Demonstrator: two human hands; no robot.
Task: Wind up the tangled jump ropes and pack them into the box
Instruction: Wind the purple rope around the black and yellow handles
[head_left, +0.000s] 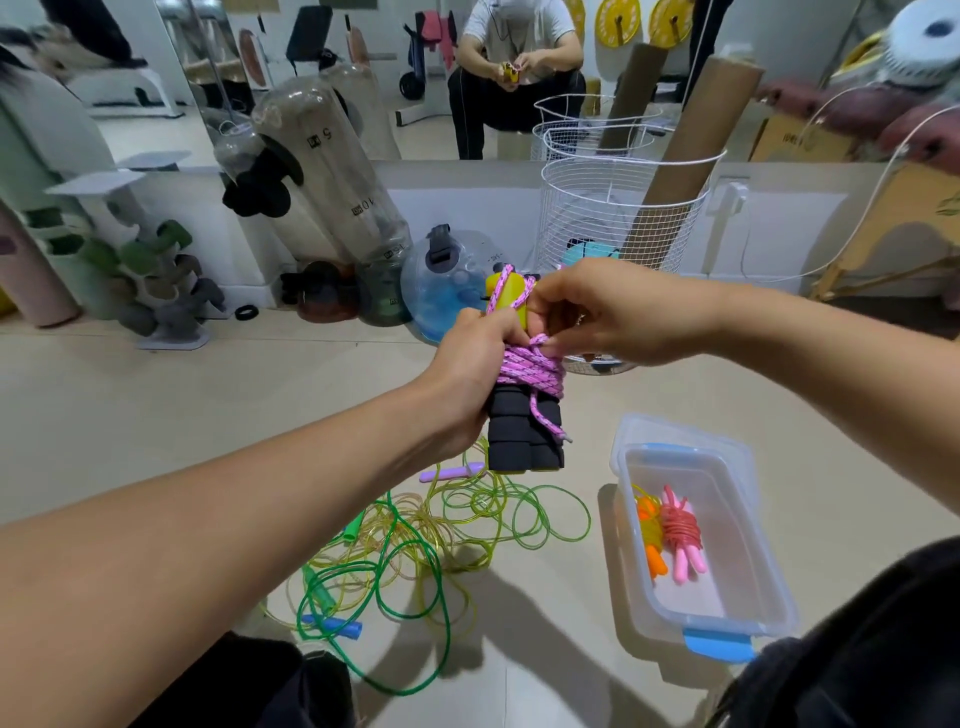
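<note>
My left hand (470, 364) grips a jump rope with black foam handles (524, 441) and yellow tops, held upright in front of me. A pink braided rope (530, 369) is wound around the handles, and a short end hangs down. My right hand (597, 317) pinches the pink rope at the top of the coil. A clear plastic box (748, 587) with blue latches stands on the floor at the lower right. It holds a wound orange rope (649, 530) and a wound pink rope (683, 535). Tangled green and yellow ropes (426, 540) lie on the floor below my hands.
A white wire basket (587, 228) with cardboard tubes stands against the mirrored wall ahead. Clear water-filled weights (332, 171), kettlebells and a dumbbell rack (156, 280) line the left side. A small purple handle (449, 474) lies by the tangle. My dark-clothed knees frame the bottom.
</note>
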